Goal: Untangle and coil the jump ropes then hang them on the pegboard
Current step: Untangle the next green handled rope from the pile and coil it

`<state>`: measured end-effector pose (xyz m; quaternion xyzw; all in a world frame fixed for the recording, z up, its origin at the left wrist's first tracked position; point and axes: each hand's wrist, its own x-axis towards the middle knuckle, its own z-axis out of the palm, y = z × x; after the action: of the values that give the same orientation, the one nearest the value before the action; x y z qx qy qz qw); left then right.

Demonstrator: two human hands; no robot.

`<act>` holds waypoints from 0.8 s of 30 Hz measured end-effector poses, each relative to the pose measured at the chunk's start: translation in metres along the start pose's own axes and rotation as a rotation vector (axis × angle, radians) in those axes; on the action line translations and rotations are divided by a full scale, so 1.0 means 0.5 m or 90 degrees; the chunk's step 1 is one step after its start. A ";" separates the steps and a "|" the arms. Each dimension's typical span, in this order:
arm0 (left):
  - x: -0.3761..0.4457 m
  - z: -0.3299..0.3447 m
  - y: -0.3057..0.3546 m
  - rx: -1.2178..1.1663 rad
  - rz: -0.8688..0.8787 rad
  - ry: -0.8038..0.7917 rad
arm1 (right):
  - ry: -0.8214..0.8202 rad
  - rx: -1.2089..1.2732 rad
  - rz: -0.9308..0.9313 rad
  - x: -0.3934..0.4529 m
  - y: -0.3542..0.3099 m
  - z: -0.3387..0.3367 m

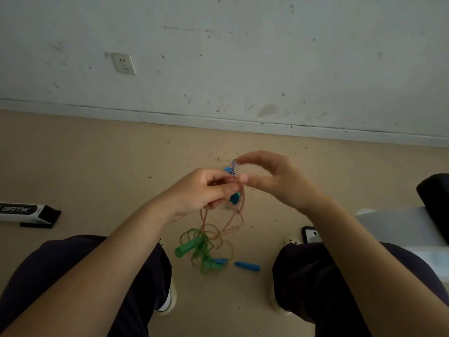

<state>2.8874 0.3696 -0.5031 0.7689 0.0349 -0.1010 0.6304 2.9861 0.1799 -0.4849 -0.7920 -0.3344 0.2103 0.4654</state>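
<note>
My left hand [206,190] grips a bunch of pink jump rope [233,215] together with a blue handle [234,198]; the pink loops hang down toward the floor. My right hand [277,181] pinches a small black-and-white patterned strap [233,165] at the top of that bunch, fingers curved over it. On the floor between my knees lies a green jump rope [201,254] with its green handle [188,248], tangled with the pink loops. A blue handle [247,266] lies beside it, and another blue piece [220,260] shows under the green rope.
A black-and-white box [26,214] lies on the floor at the left. A white sheet [398,224], a black object [435,203] and a phone-like device [311,234] sit at the right. The scuffed wall with a socket [124,63] rises ahead.
</note>
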 end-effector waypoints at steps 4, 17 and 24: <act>-0.011 -0.007 0.013 -0.045 0.002 -0.077 | -0.057 0.071 0.034 0.002 -0.009 0.018; -0.007 -0.046 0.013 0.050 -0.052 0.082 | -0.007 -0.015 0.037 -0.002 -0.004 -0.003; -0.007 -0.030 0.008 0.094 -0.028 0.140 | -0.053 -0.054 0.035 -0.001 -0.002 0.012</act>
<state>2.8866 0.3838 -0.4957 0.8189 0.1131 -0.0320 0.5618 2.9817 0.1830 -0.4870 -0.8106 -0.3401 0.2417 0.4109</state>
